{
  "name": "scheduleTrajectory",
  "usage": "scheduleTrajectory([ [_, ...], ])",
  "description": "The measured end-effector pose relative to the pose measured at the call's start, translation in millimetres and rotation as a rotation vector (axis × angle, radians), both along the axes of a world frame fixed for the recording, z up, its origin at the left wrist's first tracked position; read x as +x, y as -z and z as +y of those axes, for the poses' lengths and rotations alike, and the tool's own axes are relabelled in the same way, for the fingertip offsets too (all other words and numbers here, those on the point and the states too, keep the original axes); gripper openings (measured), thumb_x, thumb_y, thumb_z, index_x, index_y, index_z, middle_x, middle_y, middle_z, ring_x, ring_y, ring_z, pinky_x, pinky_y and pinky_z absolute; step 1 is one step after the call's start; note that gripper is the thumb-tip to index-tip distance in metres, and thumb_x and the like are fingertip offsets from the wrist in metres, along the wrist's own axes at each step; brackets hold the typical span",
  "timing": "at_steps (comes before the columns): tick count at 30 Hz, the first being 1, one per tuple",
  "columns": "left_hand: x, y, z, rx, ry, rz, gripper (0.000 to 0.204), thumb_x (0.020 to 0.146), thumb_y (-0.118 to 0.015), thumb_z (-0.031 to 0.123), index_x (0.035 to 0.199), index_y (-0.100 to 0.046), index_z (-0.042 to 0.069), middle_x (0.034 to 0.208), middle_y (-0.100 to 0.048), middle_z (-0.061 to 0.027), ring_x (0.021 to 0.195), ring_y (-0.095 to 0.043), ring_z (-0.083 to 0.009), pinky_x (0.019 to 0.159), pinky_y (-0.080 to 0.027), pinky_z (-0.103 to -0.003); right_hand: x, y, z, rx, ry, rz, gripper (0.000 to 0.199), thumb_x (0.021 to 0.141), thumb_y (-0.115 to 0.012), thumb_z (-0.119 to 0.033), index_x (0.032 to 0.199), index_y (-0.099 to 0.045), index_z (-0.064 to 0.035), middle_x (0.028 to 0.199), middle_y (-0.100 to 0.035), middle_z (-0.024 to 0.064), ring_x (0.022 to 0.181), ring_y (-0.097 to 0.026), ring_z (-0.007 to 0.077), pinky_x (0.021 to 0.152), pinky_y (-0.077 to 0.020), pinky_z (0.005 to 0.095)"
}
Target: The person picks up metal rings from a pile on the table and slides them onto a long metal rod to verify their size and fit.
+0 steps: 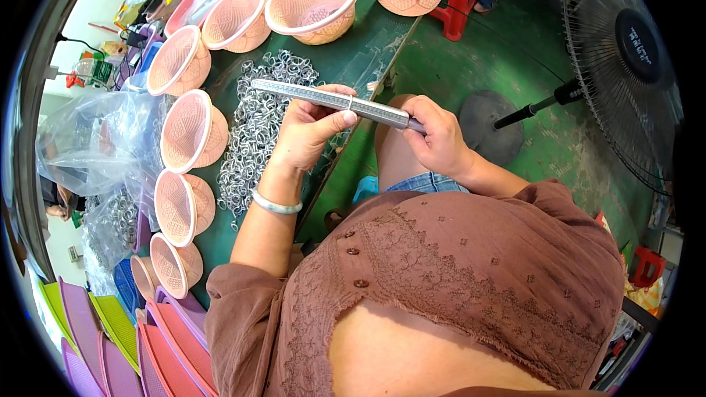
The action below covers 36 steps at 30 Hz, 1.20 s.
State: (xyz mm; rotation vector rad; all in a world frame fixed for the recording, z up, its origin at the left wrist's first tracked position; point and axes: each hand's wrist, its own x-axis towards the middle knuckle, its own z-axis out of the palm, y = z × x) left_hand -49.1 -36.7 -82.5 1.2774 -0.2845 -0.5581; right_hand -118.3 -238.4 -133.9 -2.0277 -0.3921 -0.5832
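A grey metal ring mandrel point(294, 91), marked along its length, lies slantwise above the table's edge. My right hand point(440, 136) is closed around its dark handle end. A thin silver ring point(350, 103) sits around the mandrel about midway, and my left hand point(316, 129) pinches at it with thumb and fingers. The narrow tip of the mandrel points left, over a heap of loose silver rings point(254, 132) on the green table point(229, 73). Part of my left fingers is hidden behind the mandrel.
Several pink plastic baskets point(193, 132) curve around the heap; a far basket point(316, 11) holds some rings. Clear plastic bags point(103, 136) lie at left, with stacked coloured trays point(176, 345) below. A standing fan point(618, 51) and red stool point(460, 0) are at right.
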Motion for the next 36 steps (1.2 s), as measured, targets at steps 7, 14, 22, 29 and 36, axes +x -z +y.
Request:
scheduleTrajectory([
  [7,0.6,1.4,1.1,0.007,0.004,-0.002,0.033,0.07,-0.071,0.002,0.099,-0.058,-0.001,0.087,-0.062,-0.0049,0.08,-0.057,-0.0119,0.075,-0.046,-0.025,-1.0,-0.7,0.4,-0.007,0.005,0.019,0.021,0.063,-0.063,0.0,0.08,-0.051,-0.0017,0.073,-0.052,0.0118,0.07,-0.051,0.0303,0.064,-0.0409,0.0366],
  [14,1.5,1.6,2.2,0.007,-0.001,0.0,0.034,0.07,-0.071,0.002,0.1,-0.058,-0.001,0.088,-0.062,-0.005,0.08,-0.057,-0.0119,0.076,-0.046,-0.025,-0.8,-2.0,0.5,-0.009,0.005,0.033,0.02,0.064,-0.063,-0.001,0.08,-0.051,-0.0017,0.073,-0.053,0.0118,0.069,-0.052,0.0306,0.063,-0.041,0.0367],
  [22,3.3,-3.4,-2.3,-0.053,-0.041,-0.069,0.032,0.073,-0.067,0.001,0.104,-0.056,-0.001,0.089,-0.06,-0.0043,0.08,-0.055,-0.0109,0.073,-0.043,-0.023,2.1,-8.9,0.4,0.025,-0.029,0.002,0.02,0.065,-0.063,-0.001,0.082,-0.051,-0.0015,0.074,-0.053,0.0121,0.066,-0.052,0.0303,0.059,-0.0414,0.0368],
  [29,10.5,-6.3,-11.6,-0.089,-0.031,-0.076,0.028,0.078,-0.062,0.002,0.104,-0.053,-0.002,0.09,-0.058,-0.005,0.082,-0.054,-0.0119,0.077,-0.043,-0.025,4.4,-14.7,-3.6,0.052,0.004,-0.022,0.02,0.068,-0.062,0.0,0.084,-0.051,-0.0015,0.076,-0.053,0.0126,0.065,-0.054,0.0301,0.056,-0.0433,0.035],
  [36,35.0,-18.1,-5.9,-0.278,-0.173,-0.072,0.019,0.084,-0.058,0.008,0.1,-0.054,0.0,0.08,-0.055,-0.002,0.071,-0.052,-0.0107,0.07,-0.045,-0.025,-3.6,-13.6,-15.6,-0.039,0.121,0.036,0.02,0.068,-0.062,0.0,0.085,-0.052,-0.0019,0.075,-0.052,0.0125,0.063,-0.054,0.0294,0.054,-0.0429,0.0335],
])
